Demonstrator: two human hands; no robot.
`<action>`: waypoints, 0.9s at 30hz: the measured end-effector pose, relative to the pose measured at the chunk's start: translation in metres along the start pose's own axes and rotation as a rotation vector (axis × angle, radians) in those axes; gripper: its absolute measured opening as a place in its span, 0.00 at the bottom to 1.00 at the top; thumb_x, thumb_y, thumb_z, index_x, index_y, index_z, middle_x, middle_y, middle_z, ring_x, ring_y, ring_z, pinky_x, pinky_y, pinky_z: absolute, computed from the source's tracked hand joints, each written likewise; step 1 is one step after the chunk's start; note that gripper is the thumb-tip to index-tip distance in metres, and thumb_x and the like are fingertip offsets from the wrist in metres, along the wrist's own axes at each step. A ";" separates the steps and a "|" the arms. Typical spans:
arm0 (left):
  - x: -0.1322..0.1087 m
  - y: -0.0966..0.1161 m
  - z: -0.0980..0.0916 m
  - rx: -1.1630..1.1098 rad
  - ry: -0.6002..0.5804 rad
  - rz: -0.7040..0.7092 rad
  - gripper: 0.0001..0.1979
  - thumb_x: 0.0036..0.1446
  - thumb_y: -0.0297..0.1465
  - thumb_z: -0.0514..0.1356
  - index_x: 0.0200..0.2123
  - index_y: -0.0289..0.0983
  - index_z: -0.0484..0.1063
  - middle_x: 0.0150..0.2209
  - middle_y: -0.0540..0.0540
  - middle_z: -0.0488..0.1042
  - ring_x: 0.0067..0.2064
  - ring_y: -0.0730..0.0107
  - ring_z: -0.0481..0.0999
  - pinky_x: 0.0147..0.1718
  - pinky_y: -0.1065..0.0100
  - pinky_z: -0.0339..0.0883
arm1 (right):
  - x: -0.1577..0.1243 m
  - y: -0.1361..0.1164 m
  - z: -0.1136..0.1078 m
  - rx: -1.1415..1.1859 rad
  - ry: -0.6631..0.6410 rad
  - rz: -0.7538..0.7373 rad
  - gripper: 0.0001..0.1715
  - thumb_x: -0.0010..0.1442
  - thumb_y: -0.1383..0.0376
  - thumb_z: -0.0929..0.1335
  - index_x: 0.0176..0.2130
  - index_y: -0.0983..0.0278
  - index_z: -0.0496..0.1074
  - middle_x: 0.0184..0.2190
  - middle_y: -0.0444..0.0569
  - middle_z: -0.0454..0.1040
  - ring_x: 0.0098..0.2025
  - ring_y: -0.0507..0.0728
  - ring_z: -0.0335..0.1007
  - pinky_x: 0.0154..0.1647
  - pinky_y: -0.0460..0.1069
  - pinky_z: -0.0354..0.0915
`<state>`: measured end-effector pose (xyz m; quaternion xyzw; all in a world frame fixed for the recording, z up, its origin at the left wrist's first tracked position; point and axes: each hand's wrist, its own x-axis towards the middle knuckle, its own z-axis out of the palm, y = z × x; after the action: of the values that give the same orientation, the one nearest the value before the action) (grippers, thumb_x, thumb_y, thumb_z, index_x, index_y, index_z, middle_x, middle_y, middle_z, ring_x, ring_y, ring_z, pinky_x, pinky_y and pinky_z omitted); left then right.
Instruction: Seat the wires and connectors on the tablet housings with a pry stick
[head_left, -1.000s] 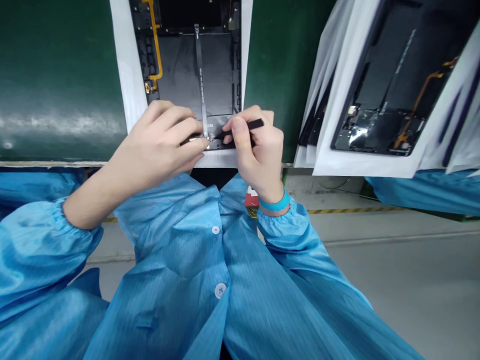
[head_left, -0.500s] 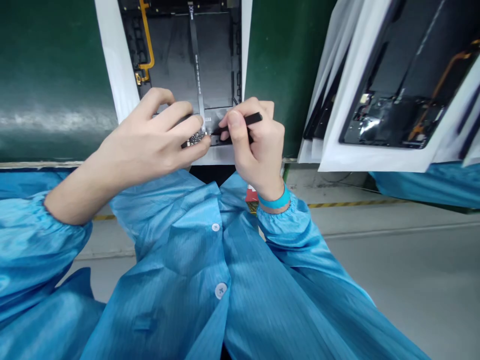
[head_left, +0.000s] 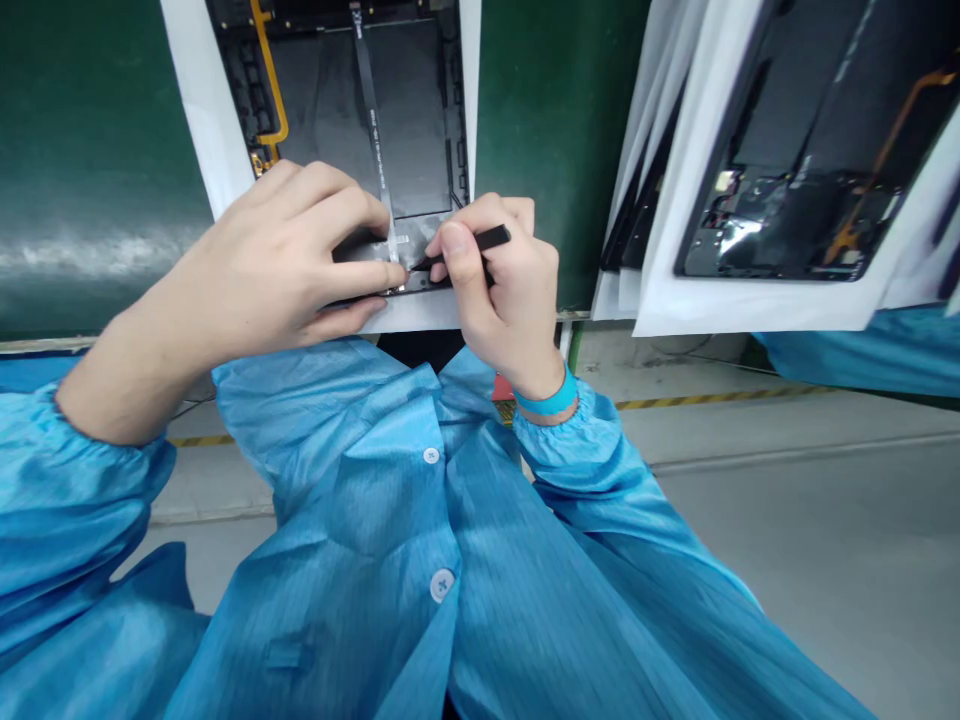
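Note:
An opened tablet (head_left: pixel 420 110) with a white border lies on the green bench in front of me, its dark inside showing a grey ribbon cable (head_left: pixel 373 120) and an orange flex cable (head_left: pixel 268 75). My left hand (head_left: pixel 289 260) rests on the tablet's near edge, fingers curled, thumb and forefinger pinched at the ribbon's lower end. My right hand (head_left: pixel 499 290) is closed around a thin black tool (head_left: pixel 480 243), whose tip meets the same spot by my left fingertips. A small connector there is mostly hidden by my fingers.
A stack of similar opened tablets (head_left: pixel 780 170) with white borders leans at the right, over the bench edge. The green bench surface (head_left: pixel 97 150) stretches left. Below are my blue smock (head_left: pixel 420 560), a blue wristband (head_left: pixel 551 400) and a grey floor (head_left: pixel 787 520) with a yellow-black stripe.
My view has shifted, so the tablet and both hands sit slightly further left and higher. My left fingertips have closed over the ribbon's end; the tool stays at the same spot.

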<state>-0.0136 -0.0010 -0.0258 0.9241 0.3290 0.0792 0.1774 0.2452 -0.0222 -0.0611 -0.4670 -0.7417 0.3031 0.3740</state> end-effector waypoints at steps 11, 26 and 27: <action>0.007 -0.009 -0.003 -0.081 -0.046 0.021 0.25 0.80 0.50 0.54 0.52 0.44 0.88 0.59 0.36 0.79 0.61 0.41 0.76 0.59 0.35 0.72 | -0.001 0.001 -0.002 0.028 -0.055 0.075 0.34 0.83 0.39 0.55 0.41 0.53 0.75 0.35 0.47 0.78 0.47 0.62 0.81 0.66 0.65 0.78; 0.006 -0.013 -0.002 -0.028 -0.064 0.059 0.23 0.80 0.48 0.55 0.54 0.44 0.87 0.60 0.36 0.78 0.63 0.40 0.75 0.60 0.35 0.71 | 0.001 0.005 0.002 0.028 -0.064 0.094 0.33 0.82 0.37 0.55 0.40 0.53 0.72 0.35 0.49 0.77 0.48 0.63 0.77 0.66 0.62 0.74; 0.006 -0.013 -0.003 -0.032 -0.062 0.057 0.23 0.80 0.48 0.55 0.54 0.44 0.87 0.60 0.36 0.78 0.63 0.41 0.75 0.60 0.36 0.71 | 0.001 0.004 0.002 0.013 -0.062 0.082 0.33 0.82 0.38 0.54 0.40 0.53 0.72 0.35 0.49 0.77 0.47 0.63 0.77 0.65 0.61 0.74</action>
<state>-0.0168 0.0127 -0.0281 0.9321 0.2958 0.0608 0.2001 0.2454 -0.0202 -0.0654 -0.4850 -0.7312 0.3374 0.3410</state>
